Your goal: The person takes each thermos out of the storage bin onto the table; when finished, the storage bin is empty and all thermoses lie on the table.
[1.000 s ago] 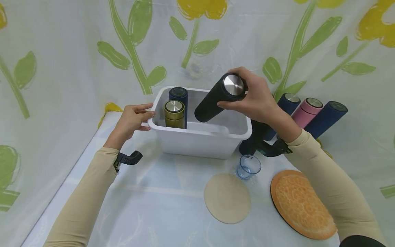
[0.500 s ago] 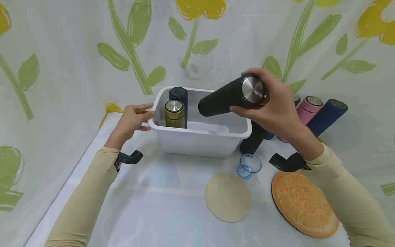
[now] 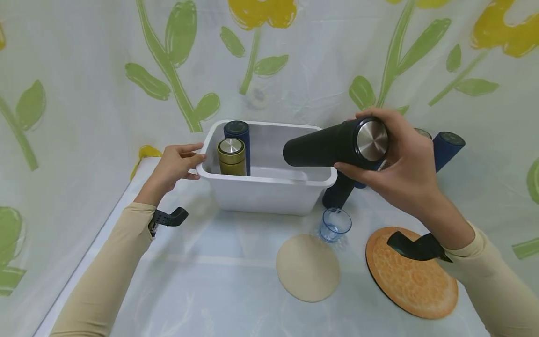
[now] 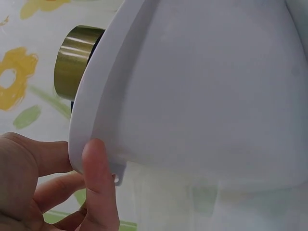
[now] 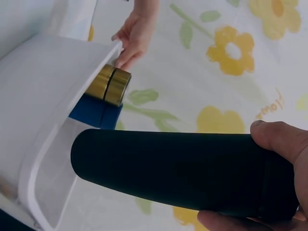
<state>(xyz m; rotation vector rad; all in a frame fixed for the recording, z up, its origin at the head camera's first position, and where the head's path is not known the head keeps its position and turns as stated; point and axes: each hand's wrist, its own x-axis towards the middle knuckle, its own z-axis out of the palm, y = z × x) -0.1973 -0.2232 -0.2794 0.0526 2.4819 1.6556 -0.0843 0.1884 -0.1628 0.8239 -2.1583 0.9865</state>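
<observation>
Along the white plastic rectangular bin [image 3: 261, 196], your left hand [image 3: 177, 164] pinches the left end of the rim between thumb and fingers. A gold metallic cylindrical bottle [image 3: 231, 159] and a dark-blue cylindrical bottle [image 3: 246, 147] stand at that end; bare floor shows to their right. Outside the front right corner sits a clear bluish drinking glass [image 3: 335, 225], near a second black bottle [image 3: 338, 192] tilted beside the bin. The matte-black cylindrical bottle with a brushed-steel cap [image 3: 324, 146] is raised, its long axis nearly level: base left, against the bin's interior in the head view, cap right and toward you. Your right hand [image 3: 406, 171] grips its capped end between thumb and fingers, most of the body projecting left beyond them.
</observation>
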